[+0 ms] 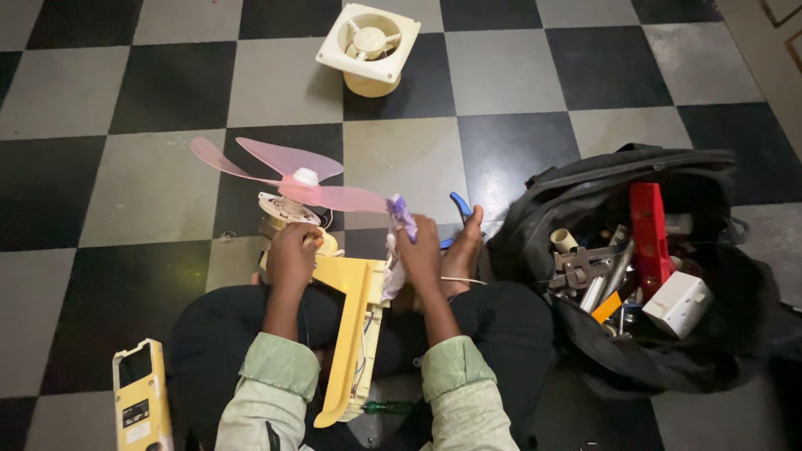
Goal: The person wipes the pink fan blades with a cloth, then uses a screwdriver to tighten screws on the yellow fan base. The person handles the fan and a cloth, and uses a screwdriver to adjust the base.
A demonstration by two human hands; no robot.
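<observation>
A small fan with pink translucent blades (288, 171) and a white hub sits on a yellow body (355, 334) that rests in my lap. My left hand (292, 255) grips the motor housing just below the blades. My right hand (418, 246) holds a purple-and-white cloth (399, 217) against the tip of one blade. My bare foot (464, 246) lies beside the right hand, next to blue-handled pliers (459, 205).
An open black tool bag (635, 250) with a red tool, wrenches and a white box lies on the right. A cream exhaust fan (369, 46) stands on the checkered floor ahead. A yellow cover panel (140, 401) lies at lower left, and a green-handled screwdriver (388, 407) sits by my legs.
</observation>
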